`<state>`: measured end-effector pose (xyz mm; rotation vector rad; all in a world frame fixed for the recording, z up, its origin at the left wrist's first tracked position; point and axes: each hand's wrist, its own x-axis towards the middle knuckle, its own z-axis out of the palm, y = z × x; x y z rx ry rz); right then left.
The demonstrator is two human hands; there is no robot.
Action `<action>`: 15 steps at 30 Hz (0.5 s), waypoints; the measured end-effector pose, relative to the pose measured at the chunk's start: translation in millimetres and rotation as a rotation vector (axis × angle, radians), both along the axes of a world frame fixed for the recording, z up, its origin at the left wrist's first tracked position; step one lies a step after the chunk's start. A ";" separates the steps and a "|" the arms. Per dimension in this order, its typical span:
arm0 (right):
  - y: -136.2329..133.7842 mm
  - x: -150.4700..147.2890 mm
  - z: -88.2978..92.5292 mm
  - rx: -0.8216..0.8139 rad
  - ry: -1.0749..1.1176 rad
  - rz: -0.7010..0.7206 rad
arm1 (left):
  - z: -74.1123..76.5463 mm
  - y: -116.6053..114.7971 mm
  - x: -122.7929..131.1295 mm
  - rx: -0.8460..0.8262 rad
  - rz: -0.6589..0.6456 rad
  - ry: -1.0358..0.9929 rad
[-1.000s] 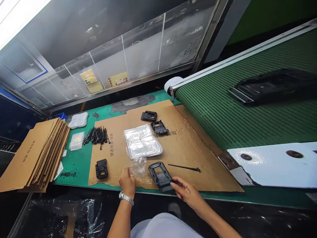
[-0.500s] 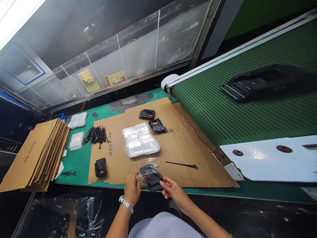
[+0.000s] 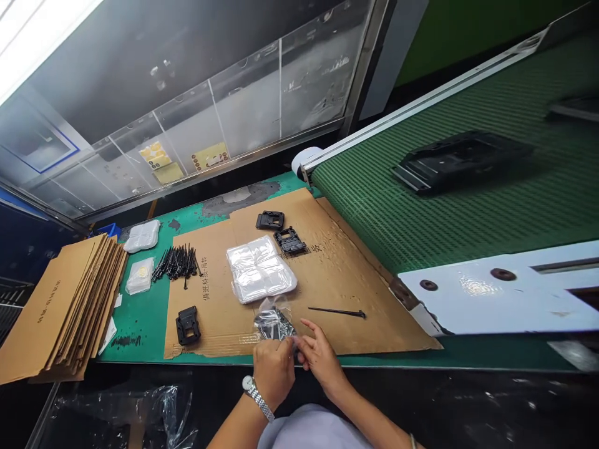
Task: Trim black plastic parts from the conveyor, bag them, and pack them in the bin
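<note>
A clear plastic bag (image 3: 262, 324) with a black plastic part (image 3: 277, 325) inside lies at the cardboard's front edge. My left hand (image 3: 275, 369), with a watch on the wrist, is closed on the near end of the bag. My right hand (image 3: 321, 362) pinches the bag's edge beside it, its index finger raised. Just beyond is a stack of clear plastic bags (image 3: 259, 268). To the right lies a single black stick-like piece with a wider end (image 3: 337, 312). Another black plastic part (image 3: 188, 325) rests left of my hands.
Two more black parts (image 3: 270, 219) lie behind the bag stack. A pile of black stick-like pieces (image 3: 176, 262) and small bag packs (image 3: 140, 275) are at the left, near stacked cardboard sheets (image 3: 60, 305). A green conveyor belt (image 3: 365, 187) carrying black parts (image 3: 461, 161) slopes at the right.
The black part is now inside the bag, further from me than my fingers. My right hand has let go of the part and moved to the bag's edge beside my left. Parts on the belt have shifted left.
</note>
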<state>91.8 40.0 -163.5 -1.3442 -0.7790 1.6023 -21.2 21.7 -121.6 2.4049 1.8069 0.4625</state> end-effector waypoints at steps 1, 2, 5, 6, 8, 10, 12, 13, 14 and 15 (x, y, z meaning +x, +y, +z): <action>1.4 -1.4 1.4 -0.018 0.027 -0.025 | 5.9 -2.7 1.3 -0.010 0.011 -0.004; 2.2 -2.9 3.0 -0.024 0.040 -0.040 | 12.2 -4.7 2.9 -0.023 0.030 -0.012; 1.1 -7.1 10.0 0.001 0.050 -0.061 | 30.0 -4.6 10.5 -0.049 0.033 -0.057; 0.3 -7.7 12.8 0.036 0.023 -0.065 | 35.1 -2.7 13.4 -0.047 -0.010 -0.077; 0.1 -6.1 18.4 0.132 -0.087 -0.058 | 43.3 2.3 17.1 -0.030 -0.125 -0.115; 3.1 -0.4 23.1 0.223 -0.198 0.014 | 49.5 7.1 15.4 -0.009 -0.178 -0.146; 9.0 7.2 26.5 0.260 -0.199 0.142 | 54.0 10.0 8.3 -0.010 -0.196 -0.163; 12.4 10.7 27.9 0.249 -0.156 0.198 | 55.6 10.5 3.9 -0.028 -0.236 -0.167; 15.6 13.3 29.1 0.222 -0.097 0.236 | 57.0 10.6 -0.3 -0.056 -0.303 -0.170; 18.3 14.8 30.1 0.185 -0.036 0.249 | 58.0 10.3 -3.5 -0.089 -0.387 -0.172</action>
